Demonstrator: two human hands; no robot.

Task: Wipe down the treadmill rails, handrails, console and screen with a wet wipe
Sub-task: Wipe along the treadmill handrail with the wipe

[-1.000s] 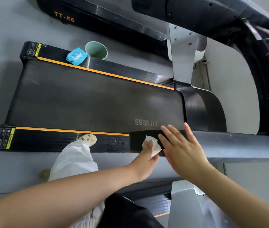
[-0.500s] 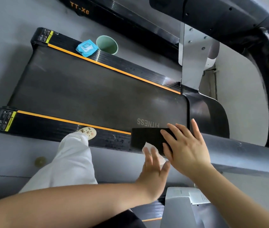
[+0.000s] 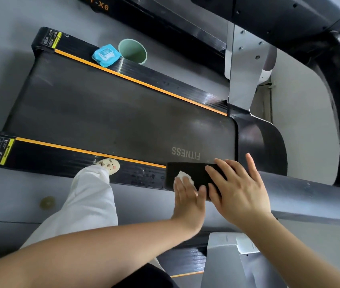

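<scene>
- Grey floor (image 3: 9,194) forms the background, seen from above, with a treadmill lying across it.
- We see the left hand (image 3: 187,199) laid flat, fingers straight, pressing a crumpled white wet wipe (image 3: 182,176) against the black end pad of the handrail (image 3: 310,196); this grip is a flat press, not a clench.
- Just beside it, the right hand (image 3: 238,190) rests released on the same black pad, fingers spread and straight.
- Below the hands we note the near side rail (image 3: 71,159), black with an orange stripe, speckled with droplets near the handrail end.
- A foot in a pale shoe (image 3: 109,165) stands on that rail, with a white trouser leg (image 3: 86,204) above it.
- Beyond lies the running belt (image 3: 113,113), marked FITNESS.
- On the far side rail (image 3: 165,86) we see a blue wipe packet (image 3: 105,55) touching a green cup (image 3: 132,51).
</scene>
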